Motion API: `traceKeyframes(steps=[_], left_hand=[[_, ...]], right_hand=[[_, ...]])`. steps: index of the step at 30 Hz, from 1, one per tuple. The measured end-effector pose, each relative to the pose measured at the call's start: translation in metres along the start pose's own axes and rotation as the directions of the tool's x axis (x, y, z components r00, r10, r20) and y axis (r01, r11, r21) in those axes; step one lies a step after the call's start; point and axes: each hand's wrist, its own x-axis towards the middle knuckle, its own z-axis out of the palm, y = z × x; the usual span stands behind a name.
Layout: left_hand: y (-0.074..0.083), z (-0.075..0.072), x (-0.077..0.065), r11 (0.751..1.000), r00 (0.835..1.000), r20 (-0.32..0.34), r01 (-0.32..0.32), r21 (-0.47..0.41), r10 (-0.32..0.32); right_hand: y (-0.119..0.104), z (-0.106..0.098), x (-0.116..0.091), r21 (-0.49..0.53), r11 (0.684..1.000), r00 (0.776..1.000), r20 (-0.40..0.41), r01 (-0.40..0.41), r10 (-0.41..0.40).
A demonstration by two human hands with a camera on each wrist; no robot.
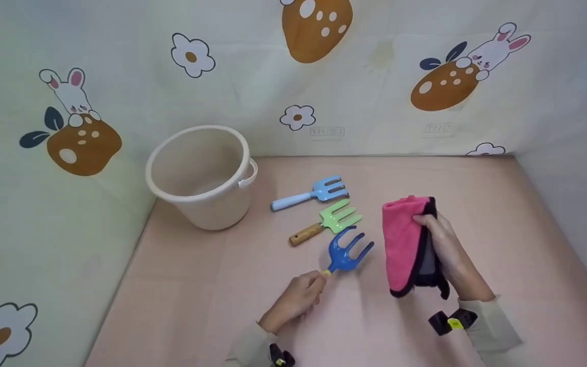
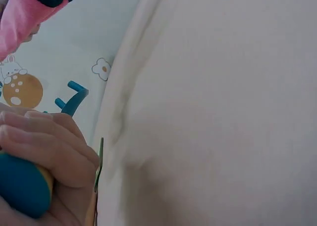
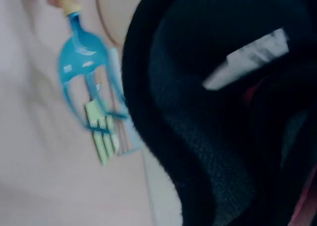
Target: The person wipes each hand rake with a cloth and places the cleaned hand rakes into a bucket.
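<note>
My left hand (image 1: 298, 295) grips the handle of a blue garden hand fork (image 1: 343, 256), its three prongs pointing away and to the right. In the left wrist view the fingers (image 2: 49, 141) curl round the blue handle end (image 2: 25, 186). My right hand (image 1: 451, 250) holds a folded cloth (image 1: 405, 239), pink on one face and dark grey on the other, with black edging. The right wrist view shows the cloth's dark side (image 3: 198, 117) and a white label (image 3: 252, 57). Cloth and fork are apart.
A green fork (image 1: 337, 216) with a wooden handle and a light blue fork (image 1: 326, 189) lie on the pink table (image 1: 212, 295). Further left stands a white bucket (image 1: 217, 206) with its handle at the right. A patterned cloth wall (image 1: 252, 76) encloses the table's back and sides.
</note>
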Motion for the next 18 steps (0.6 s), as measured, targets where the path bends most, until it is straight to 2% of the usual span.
traceKeyframes(steps=[4, 7, 14, 18], left_hand=[[0.008, -0.005, -0.002, 0.996, 0.998, -0.064, -0.026, -0.088, 0.020], [0.016, -0.008, -0.004, 0.988, 0.995, -0.092, -0.043, -0.151, 0.029], [0.036, -0.001, -0.010, 0.964, 0.994, -0.070, -0.096, -0.248, 0.081], [0.045, 0.007, -0.014, 0.958, 0.991, -0.042, -0.130, -0.255, 0.124]], right_hand=[[0.013, -0.002, 0.005, -0.064, 0.994, 0.996, 0.000, -0.089, 0.089], [0.024, 0.000, 0.008, -0.068, 0.987, 0.989, 0.021, -0.145, 0.146], [0.048, 0.012, 0.011, 0.082, 0.971, 0.971, 0.110, -0.223, 0.214], [0.057, 0.021, 0.010, 0.215, 0.928, 0.945, 0.194, -0.303, 0.264]])
